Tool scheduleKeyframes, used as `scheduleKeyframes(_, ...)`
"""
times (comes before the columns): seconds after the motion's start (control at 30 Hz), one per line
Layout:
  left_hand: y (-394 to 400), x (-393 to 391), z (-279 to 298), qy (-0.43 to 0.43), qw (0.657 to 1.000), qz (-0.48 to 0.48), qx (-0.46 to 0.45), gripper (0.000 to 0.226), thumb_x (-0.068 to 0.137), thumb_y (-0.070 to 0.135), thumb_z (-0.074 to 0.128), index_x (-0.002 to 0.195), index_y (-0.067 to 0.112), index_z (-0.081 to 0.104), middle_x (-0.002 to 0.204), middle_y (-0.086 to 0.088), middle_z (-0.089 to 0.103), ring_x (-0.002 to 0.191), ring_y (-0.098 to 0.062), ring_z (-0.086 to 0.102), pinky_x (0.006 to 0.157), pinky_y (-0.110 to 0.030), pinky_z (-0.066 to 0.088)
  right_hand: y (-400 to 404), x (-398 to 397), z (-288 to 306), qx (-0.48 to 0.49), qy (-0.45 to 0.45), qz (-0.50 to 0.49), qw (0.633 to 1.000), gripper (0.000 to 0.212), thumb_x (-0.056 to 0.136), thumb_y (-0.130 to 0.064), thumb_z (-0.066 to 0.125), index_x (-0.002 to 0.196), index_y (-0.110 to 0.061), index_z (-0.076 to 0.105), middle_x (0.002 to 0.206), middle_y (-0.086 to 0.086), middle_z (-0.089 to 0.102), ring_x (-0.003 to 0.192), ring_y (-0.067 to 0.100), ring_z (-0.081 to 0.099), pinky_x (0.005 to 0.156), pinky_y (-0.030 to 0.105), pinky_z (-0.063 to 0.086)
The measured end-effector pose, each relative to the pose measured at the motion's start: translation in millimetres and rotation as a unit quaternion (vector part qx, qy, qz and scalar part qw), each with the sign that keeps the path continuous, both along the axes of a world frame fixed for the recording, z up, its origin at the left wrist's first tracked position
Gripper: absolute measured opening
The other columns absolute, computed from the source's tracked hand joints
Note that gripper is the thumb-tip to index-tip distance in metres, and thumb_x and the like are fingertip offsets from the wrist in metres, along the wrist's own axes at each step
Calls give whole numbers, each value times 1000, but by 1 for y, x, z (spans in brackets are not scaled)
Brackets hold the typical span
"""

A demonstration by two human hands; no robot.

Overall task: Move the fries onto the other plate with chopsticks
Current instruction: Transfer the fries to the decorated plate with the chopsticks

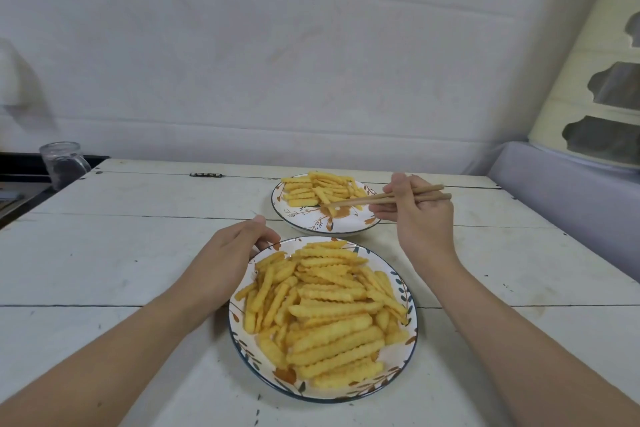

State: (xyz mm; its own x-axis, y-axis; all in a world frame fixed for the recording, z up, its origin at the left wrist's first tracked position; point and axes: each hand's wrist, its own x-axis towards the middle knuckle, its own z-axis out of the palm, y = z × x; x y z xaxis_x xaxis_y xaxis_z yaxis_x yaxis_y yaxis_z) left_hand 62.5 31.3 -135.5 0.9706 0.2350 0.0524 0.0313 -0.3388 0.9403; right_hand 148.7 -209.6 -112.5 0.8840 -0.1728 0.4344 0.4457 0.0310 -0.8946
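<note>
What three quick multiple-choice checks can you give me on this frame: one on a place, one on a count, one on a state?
1. Where are the tips of the chopsticks?
A. Over the far plate
B. Over the near plate
C. Flat on the table

2. How many plates hold fries?
A. One
B. Two
C. Three

3. What is the left hand doing?
A. Holding the glass mug
B. Resting at the near plate's rim
C. Lifting a fry

Answers:
1. A, the tips end above the far plate's fries.
2. B, the near pile and the far one are both plated.
3. B, its fingers lie against the rim, while the right hand grips the chopsticks.
</note>
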Motion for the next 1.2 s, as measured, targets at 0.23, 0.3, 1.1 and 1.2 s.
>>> scheduleKeyframes(0.23, -1, 1, 0, 4, 1000, 7, -11, 51, 109, 50, 36, 96, 22, 78, 96, -4, 74, 94, -25, 71, 82, -33, 52, -3, 9, -2, 10, 42, 21, 999, 34, 103, -30, 56, 85, -3, 68, 76, 20, 73, 73, 35, 75, 71, 39, 63)
scheduleKeyframes(0.3, -1, 1, 1, 8, 999, 8, -30, 50, 108, 49, 37, 98, 20, 77, 95, -2, 72, 92, -25, 71, 83, -35, 52, -6, 9, 1, 23, 44, 21, 999, 37, 104, -29, 53, 83, -2, 66, 72, 17, 71, 70, 36, 74, 69, 40, 63)
scheduleKeyframes(1.1, 4, 4, -2, 14, 995, 13, -100, 47, 107, 48, 42, 99, 18, 77, 91, 1, 67, 75, -19, 65, 74, -35, 51, -55, -28, 46, 67, 26, 132, 989, 49, 101, -36, 49, 61, -11, 63, 49, 11, 52, 39, 27, 58, 42, 26, 45)
scheduleKeyframes(1.2, 4, 4, -2, 16, 995, 13, -94, 48, 107, 50, 41, 98, 19, 77, 92, -1, 68, 73, -18, 65, 72, -35, 51, -52, -32, 48, 41, 26, 138, 989, 46, 92, -40, 54, 56, -14, 64, 45, 12, 49, 37, 28, 57, 41, 25, 44)
